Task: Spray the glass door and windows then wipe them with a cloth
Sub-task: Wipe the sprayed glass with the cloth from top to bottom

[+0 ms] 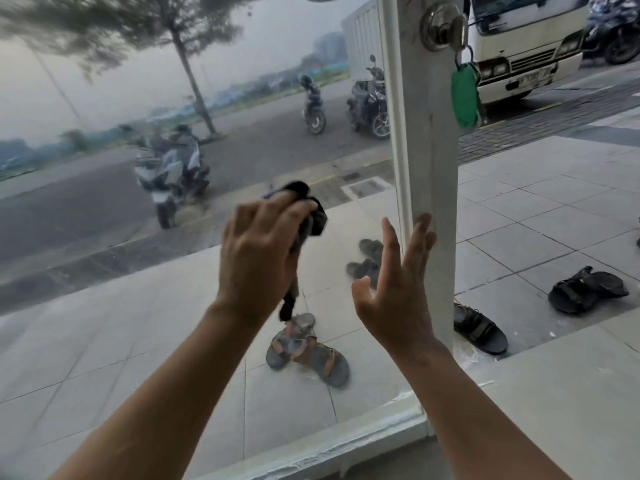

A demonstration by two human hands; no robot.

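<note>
Glass (114, 299) fills left, hazy. Frame (429, 161) upright, centre-right. Truck (519, 46) at 1 o'clock, plate too blurred to read. Left hand (256, 258) grips cloth (311, 216) at glass: bunch at hand's 1 o'clock, tail hanging at 6. Right hand (398, 289) spread, holding nothing, fingertips on frame. Knob (441, 26) at 12, green tag (465, 95) beneath.

The left hand (256, 251) covers most of the dark cloth (313, 216), both smeared by motion blur, the white door frame (429, 168) hides part of a black sandal (479, 329) and of the truck (519, 43), whose number plate (535, 79) is too blurred to read.
</note>
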